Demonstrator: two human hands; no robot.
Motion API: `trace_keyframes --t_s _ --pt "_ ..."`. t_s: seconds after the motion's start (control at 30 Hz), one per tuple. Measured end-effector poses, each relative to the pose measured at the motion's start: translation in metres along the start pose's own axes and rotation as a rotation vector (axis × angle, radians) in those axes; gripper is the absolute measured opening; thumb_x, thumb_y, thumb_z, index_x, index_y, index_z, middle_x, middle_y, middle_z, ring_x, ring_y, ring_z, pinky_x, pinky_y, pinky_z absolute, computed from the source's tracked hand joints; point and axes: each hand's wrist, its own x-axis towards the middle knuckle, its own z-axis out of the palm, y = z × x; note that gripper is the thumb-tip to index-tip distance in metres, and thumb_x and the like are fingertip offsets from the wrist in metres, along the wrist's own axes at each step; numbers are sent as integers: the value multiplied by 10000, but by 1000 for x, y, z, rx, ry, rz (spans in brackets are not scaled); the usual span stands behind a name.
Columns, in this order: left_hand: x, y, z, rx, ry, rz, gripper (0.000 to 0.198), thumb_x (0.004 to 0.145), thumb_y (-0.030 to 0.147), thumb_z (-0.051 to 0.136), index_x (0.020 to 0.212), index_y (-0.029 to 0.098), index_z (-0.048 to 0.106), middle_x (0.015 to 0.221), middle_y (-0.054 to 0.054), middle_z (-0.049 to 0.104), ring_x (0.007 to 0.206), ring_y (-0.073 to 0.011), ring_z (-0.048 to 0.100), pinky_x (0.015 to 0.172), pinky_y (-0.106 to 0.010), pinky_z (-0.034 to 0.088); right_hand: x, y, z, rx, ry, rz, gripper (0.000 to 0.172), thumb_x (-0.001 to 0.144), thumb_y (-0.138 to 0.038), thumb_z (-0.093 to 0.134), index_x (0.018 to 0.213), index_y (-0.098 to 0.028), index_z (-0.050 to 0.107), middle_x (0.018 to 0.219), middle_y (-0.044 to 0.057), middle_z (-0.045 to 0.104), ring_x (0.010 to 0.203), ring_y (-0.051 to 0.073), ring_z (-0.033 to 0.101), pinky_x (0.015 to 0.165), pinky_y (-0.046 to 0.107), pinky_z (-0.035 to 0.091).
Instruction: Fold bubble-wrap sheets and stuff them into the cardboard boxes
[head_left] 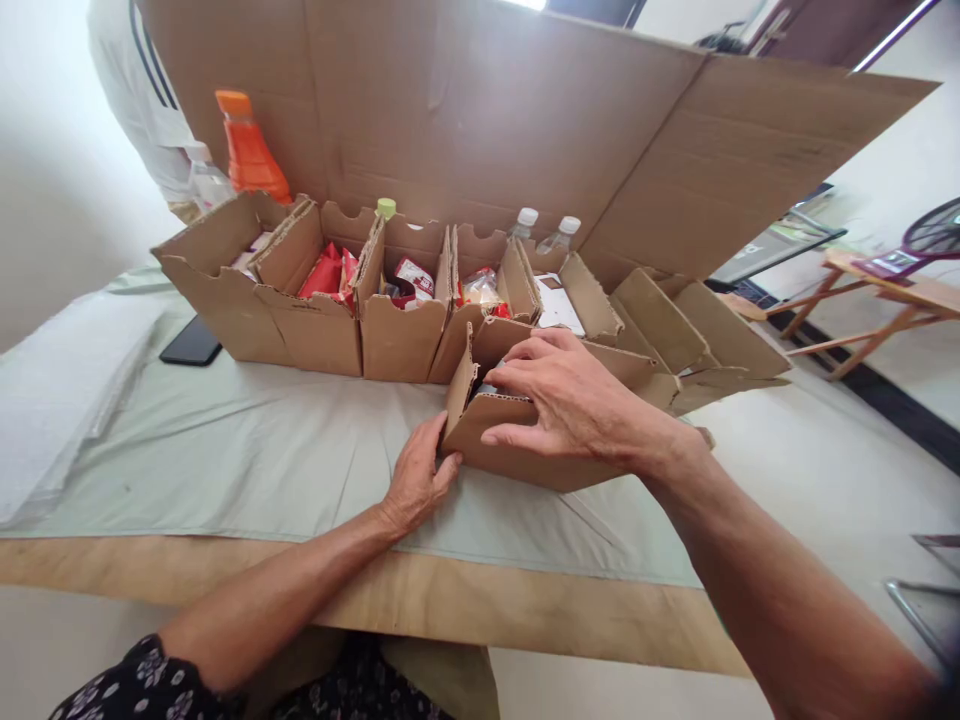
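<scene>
A small open cardboard box (517, 455) sits on the pale green cloth near me. My right hand (570, 400) lies over its top, fingers curled on the front rim, reaching inside toward a dark item that is mostly hidden. My left hand (416, 480) presses against the box's left front corner, fingers bent round the edge. Behind stands a row of similar cardboard boxes (315, 310) holding red snack packets (326, 272) and other wrapped goods.
A tall cardboard sheet (480, 110) stands behind the row. Bottles stand there too: an orange one (249, 150), several clear ones (559, 235). A black phone (191, 342) lies at left, folded white cloth (60, 390) beyond it. Another person's torso (142, 90) at back left. Wooden stand (885, 300) at right.
</scene>
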Motion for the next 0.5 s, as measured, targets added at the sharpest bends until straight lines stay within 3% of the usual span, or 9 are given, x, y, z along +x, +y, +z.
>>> trace_keyframes --t_s 0.1,0.17,0.27,0.33,0.37,0.4,0.5 --pt "1 0 0 3 2 -2 589 911 257 600 1483 189 480 1431 -168 604 1336 -323 570 1157 -539 439 -8 -2 -11 97 76 -9 482 773 -593 805 1035 -189 791 1049 115 775 1133 384 663 1073 598 412" --pt "1 1 -1 5 3 -13 584 907 256 598 1474 174 490 1422 -176 610 1322 -326 579 1145 -541 449 -29 -7 -16 155 254 50 481 807 -577 792 1145 -236 769 1184 89 763 1242 398 632 1117 614 396" --pt "-1 1 -3 -3 -1 -31 584 903 236 585 1476 173 491 1427 -173 608 1322 -318 581 1141 -534 454 -83 -21 -4 183 740 357 295 935 -432 705 1199 -305 742 1257 56 740 1257 360 644 1150 614 402" --pt "-4 2 -4 -13 -4 -42 618 897 224 582 1503 186 465 1453 -165 592 1309 -307 588 1110 -511 482 -123 -27 24 211 1121 645 219 959 -367 675 1152 -291 747 1239 62 737 1214 328 668 1118 593 458" --pt "-6 2 -4 -15 -5 -47 640 894 221 581 1519 188 446 1467 -165 581 1288 -302 597 1077 -494 506 -140 -28 41 241 1234 787 237 952 -374 680 1150 -261 741 1226 80 736 1199 325 675 1095 590 478" --pt "-8 2 -4 -11 -5 -46 661 889 218 579 1532 186 430 1477 -166 573 1266 -296 605 1045 -477 525 -154 -27 60 290 1238 904 312 925 -412 700 1184 -239 721 1225 98 732 1182 333 681 1044 589 510" --pt "-12 3 -3 23 2 -23 698 865 205 577 1545 184 421 1474 -164 573 1205 -284 618 939 -423 569 -173 -20 107 554 926 1041 511 834 -541 734 1220 -213 667 1230 124 721 1137 331 682 949 536 557"
